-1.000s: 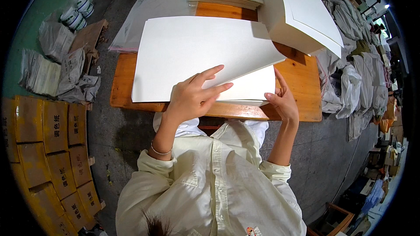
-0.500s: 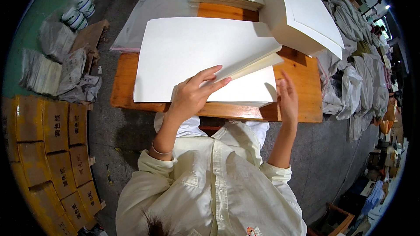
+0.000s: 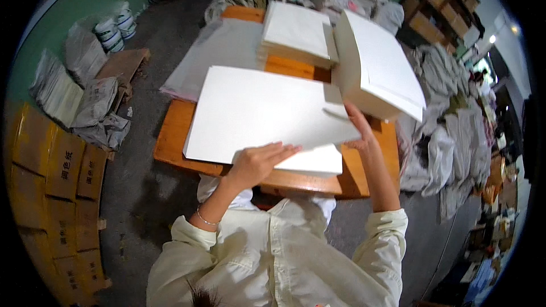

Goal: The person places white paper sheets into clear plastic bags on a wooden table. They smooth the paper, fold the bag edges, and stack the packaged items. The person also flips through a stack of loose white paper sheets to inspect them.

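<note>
A stack of large white paper sheets (image 3: pixel 256 108) lies on the wooden table in front of me. Its upper sheets are lifted at the near right corner, so a lower part of the stack (image 3: pixel 318 160) shows beneath. My right hand (image 3: pixel 362 131) holds the right edge of the lifted sheets, thumb below and fingers above. Along the near edge, my left hand (image 3: pixel 259 162) rests with fingers stretched out to the right, touching the paper by the fold. How many sheets are lifted I cannot make out.
Behind the stack stand another pile of paper (image 3: pixel 298 31) and a tall, curved stack of white sheets (image 3: pixel 387 62). Clear plastic sheeting (image 3: pixel 222 51) covers the table's far left. Cardboard boxes (image 3: pixel 60 193) line the left side; grey bundles (image 3: pixel 443 131) lie to the right.
My right hand was open and apart from the paper; it now grips the lifted sheets' right edge. My left fingers have flattened. The view has tilted upward, showing more of the far room.
</note>
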The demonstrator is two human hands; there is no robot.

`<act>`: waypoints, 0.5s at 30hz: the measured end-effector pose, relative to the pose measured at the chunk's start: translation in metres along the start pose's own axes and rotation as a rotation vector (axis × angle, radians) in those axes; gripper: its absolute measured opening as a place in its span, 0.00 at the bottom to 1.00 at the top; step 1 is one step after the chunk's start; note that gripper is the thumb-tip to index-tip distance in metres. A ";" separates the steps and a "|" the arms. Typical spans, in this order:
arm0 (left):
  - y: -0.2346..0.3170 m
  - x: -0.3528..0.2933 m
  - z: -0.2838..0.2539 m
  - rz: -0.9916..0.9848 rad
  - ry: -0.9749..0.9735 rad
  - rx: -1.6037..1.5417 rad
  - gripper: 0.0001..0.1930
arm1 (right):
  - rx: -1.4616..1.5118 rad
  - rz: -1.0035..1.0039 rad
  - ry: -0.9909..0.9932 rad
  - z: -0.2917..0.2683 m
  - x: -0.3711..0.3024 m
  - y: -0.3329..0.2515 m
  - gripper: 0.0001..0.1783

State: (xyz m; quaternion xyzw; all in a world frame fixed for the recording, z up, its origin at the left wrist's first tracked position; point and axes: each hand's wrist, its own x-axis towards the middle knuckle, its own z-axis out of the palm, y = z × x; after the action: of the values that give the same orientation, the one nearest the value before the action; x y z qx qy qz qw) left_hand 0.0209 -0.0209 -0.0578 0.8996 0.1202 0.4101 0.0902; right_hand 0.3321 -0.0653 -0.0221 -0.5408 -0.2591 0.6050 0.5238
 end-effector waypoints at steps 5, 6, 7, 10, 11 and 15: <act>0.003 0.008 -0.031 -0.084 0.021 -0.211 0.23 | -0.269 -0.012 0.119 0.007 0.009 0.001 0.22; -0.005 0.006 -0.040 -0.121 0.086 -0.167 0.24 | -0.174 -0.086 0.089 0.012 -0.001 0.003 0.22; -0.013 0.008 -0.064 -0.215 0.166 -0.189 0.24 | -0.223 -0.133 0.143 0.025 -0.007 -0.001 0.22; -0.067 0.009 -0.095 -0.514 0.454 -0.117 0.36 | -0.070 -0.276 0.199 0.034 -0.035 -0.002 0.18; -0.086 0.015 -0.105 -0.598 0.507 -0.135 0.40 | -0.043 -0.342 0.174 0.038 -0.046 -0.007 0.18; -0.118 0.047 -0.146 -0.799 0.398 -0.866 0.38 | -0.012 -0.642 0.094 0.041 -0.086 -0.019 0.17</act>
State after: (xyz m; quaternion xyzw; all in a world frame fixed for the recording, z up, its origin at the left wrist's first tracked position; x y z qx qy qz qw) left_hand -0.0766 0.1143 0.0396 0.5732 0.2849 0.5159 0.5693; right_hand 0.2891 -0.1276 0.0391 -0.4616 -0.3958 0.3817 0.6961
